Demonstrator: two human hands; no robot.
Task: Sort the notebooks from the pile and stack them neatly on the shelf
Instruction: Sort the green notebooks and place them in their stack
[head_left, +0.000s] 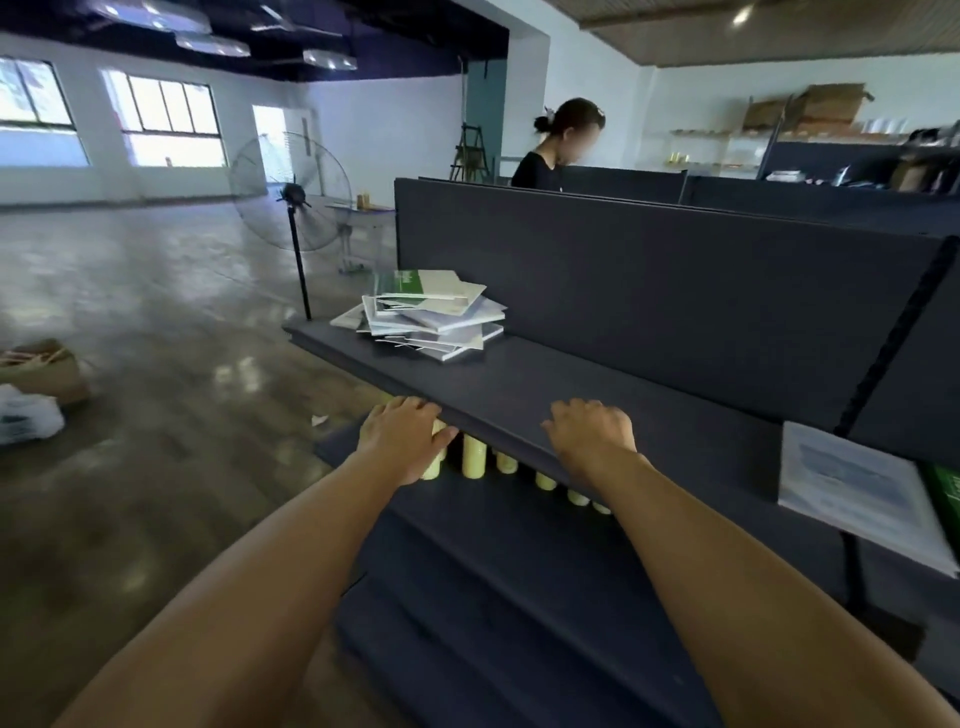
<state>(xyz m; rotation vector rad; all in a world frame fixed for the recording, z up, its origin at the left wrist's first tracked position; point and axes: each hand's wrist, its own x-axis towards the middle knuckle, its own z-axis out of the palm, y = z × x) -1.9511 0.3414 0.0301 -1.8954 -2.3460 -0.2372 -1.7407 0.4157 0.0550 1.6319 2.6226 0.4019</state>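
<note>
Starting at your far left, a cardboard box (44, 371) and a white plastic bag (26, 418) are lying on the floor, and a standing fan (291, 195) is sitting further back. None of that belongs to your job.

Moving right, the pile of notebooks (431, 314) is resting near the left end of the dark shelf (597, 400), and it is looking untidy: covers are fanning out at different angles and edges are overhanging one another. Judging by that, you are still at the beginning, with the sorting and the neat stacking all waiting to be done.

Your left hand (402, 434) is hovering at the shelf's front edge, just in front of the yellow bottles (475, 457) on the level below, fingers loosely bent and holding nothing. Your right hand (592, 434) is reaching over the same edge, fingers relaxed and also gripping nothing. Both are well apart from the pile.

Further right, a pale notebook (852, 488) is lying flat on the neighbouring shelf section, with a green cover (948, 493) showing just beside it; whether those are already sorted, you cannot tell.
</note>
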